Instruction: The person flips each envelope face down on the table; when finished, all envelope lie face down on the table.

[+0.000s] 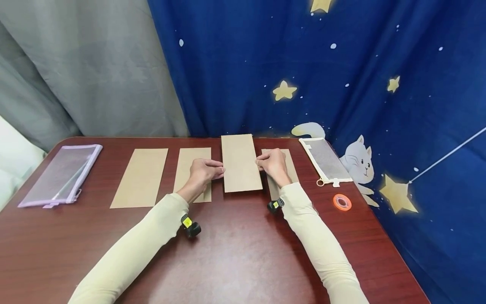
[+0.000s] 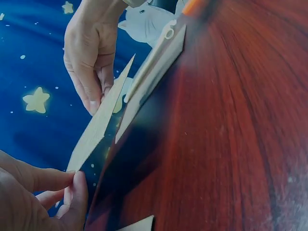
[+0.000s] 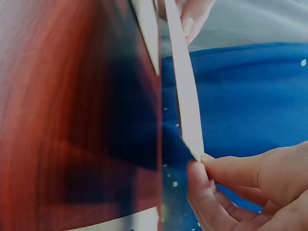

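Note:
A stiff tan kraft paper sheet (image 1: pixel 241 162) is held up off the table by its two side edges. My left hand (image 1: pixel 203 173) pinches its left edge between thumb and fingers, and my right hand (image 1: pixel 274 164) does the same on the right edge. Seen nearly edge-on in both wrist views, the raised sheet (image 2: pixel 98 125) shows a gap between it and the tabletop. Below my left wrist lies a second tan sheet (image 1: pixel 190 156), partly covered by that hand. Another sheet (image 1: pixel 290 166) lies under my right hand, mostly hidden.
Further left, one more tan sheet (image 1: pixel 139 177) lies flat on the dark red table (image 1: pixel 228 253). A purple-edged mesh zip pouch (image 1: pixel 62 173) is at the far left, a white-edged one (image 1: pixel 326 158) at the right. Near the right edge sits an orange tape roll (image 1: pixel 342 202). Curtains hang behind.

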Demonstrator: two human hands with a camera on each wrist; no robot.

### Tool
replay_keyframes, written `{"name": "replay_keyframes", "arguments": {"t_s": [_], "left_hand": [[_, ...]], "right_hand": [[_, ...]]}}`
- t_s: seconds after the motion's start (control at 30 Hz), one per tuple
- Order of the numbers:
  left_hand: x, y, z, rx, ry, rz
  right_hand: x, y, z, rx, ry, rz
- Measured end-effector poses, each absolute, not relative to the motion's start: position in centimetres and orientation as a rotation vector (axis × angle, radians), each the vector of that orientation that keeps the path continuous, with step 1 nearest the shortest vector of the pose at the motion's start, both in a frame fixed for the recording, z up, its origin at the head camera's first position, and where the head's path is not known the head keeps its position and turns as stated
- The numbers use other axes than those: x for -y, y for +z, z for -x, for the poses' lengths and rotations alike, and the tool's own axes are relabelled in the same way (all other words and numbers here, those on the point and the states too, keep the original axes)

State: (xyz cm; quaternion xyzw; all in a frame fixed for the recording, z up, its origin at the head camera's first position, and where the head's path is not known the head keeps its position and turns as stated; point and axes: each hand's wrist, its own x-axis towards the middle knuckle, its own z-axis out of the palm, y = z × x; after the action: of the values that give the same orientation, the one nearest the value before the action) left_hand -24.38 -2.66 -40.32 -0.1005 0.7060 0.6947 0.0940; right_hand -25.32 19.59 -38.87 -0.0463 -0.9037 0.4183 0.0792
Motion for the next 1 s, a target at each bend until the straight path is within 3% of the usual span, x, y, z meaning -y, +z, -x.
{"name": "replay_keyframes", "arguments": {"t_s": [0.57,1.0], "left_hand": [[2.3,-41.8,24.4,-2.758,1.413,-0.069],[2.3,-41.7,24.5,-2.909,1.184,-0.151]], "right_hand": [[-19.0,-40.8,26.0,2.902,1.175,0.252],[-18.4,-41.1,26.1,2.946,1.017,0.169]]}}
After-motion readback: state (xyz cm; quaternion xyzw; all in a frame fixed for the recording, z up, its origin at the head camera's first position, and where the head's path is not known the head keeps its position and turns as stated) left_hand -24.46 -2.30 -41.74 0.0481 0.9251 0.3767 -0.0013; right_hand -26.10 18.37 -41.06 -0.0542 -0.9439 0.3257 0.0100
